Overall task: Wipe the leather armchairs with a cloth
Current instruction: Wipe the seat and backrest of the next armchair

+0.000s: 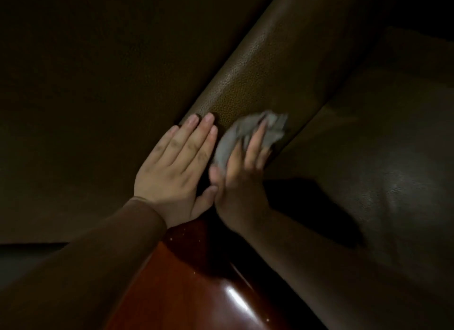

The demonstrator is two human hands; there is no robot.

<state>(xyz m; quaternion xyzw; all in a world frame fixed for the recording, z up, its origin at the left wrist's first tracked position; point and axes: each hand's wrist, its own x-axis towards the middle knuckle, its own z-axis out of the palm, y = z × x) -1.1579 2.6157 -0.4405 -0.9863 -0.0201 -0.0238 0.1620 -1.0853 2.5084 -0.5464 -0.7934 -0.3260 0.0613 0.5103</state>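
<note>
Head view, nearest first: a glossy wooden arm cap point(196, 280) gives way to the padded leather armrest point(258, 79), whose long axis runs diagonally up and to the right, away from both hands. On its near end the left hand point(174, 172) lies flat, fingers straight and holding nothing, just beside the right hand point(243, 167), which grips a bunched grey cloth point(248, 130) pressed on the leather. Unwiped armrest likely lies ahead, so the right hand leads, with the seat cushion point(368, 170) to its right.
</note>
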